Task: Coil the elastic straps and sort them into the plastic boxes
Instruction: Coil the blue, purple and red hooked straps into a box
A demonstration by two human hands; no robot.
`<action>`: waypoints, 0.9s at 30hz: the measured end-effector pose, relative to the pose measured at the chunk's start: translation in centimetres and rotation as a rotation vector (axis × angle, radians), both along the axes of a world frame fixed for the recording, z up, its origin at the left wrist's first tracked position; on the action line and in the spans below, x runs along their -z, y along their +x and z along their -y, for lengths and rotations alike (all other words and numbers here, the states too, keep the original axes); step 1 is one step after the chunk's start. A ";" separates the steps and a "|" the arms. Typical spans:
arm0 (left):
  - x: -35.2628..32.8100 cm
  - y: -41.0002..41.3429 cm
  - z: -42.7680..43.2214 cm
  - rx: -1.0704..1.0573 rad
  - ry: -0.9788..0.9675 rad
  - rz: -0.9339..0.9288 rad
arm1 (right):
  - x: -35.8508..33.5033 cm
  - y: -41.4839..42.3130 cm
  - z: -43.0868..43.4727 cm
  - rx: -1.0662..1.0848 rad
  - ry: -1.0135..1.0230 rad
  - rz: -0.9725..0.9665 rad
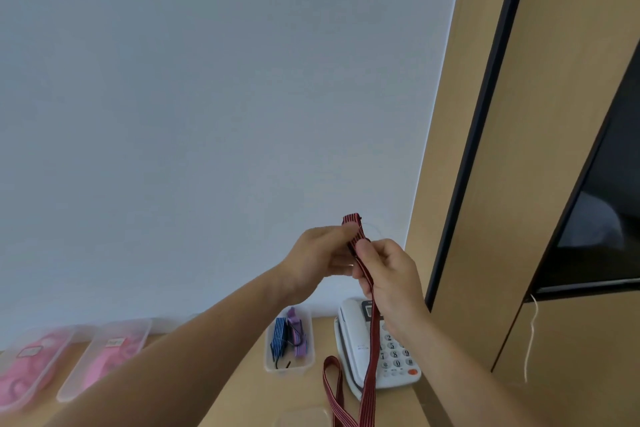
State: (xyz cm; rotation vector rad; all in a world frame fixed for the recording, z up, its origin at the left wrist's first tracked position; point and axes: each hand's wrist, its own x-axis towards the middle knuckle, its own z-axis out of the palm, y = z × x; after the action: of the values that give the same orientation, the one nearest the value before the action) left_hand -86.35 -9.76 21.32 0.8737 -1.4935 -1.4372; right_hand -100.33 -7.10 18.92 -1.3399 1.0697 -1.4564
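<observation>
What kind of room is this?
Probably an office or a hotel room: a white desk telephone sits on a wooden desk, and a dark screen is mounted against wood panelling.

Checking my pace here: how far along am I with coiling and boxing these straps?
Done: a blue bundle and a purple bundle sit in the small clear box; the far-left box and its neighbour hold pink things. In hand: the left hand and right hand hold the red striped strap near its top, most of it hanging uncoiled. Left: coil it and box it.
</observation>
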 end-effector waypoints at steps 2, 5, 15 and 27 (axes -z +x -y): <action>-0.1 -0.1 0.0 -0.018 -0.020 -0.026 | 0.0 0.0 0.0 -0.006 0.001 -0.016; -0.2 0.2 0.2 -0.059 -0.028 0.010 | 0.1 -0.4 0.1 0.000 0.040 -0.048; 0.3 0.6 0.6 -0.248 -0.264 0.134 | 0.3 -0.4 -0.1 -0.043 0.199 -0.015; 2.6 2.2 1.0 -0.368 -1.260 0.687 | -0.8 -0.7 0.2 -0.121 0.187 0.036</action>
State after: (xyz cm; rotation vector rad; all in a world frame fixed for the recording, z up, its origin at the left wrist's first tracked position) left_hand -84.11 -10.75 18.71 0.7286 -2.1204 0.2505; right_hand -100.98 -7.33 19.73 -1.2201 1.0559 -1.2557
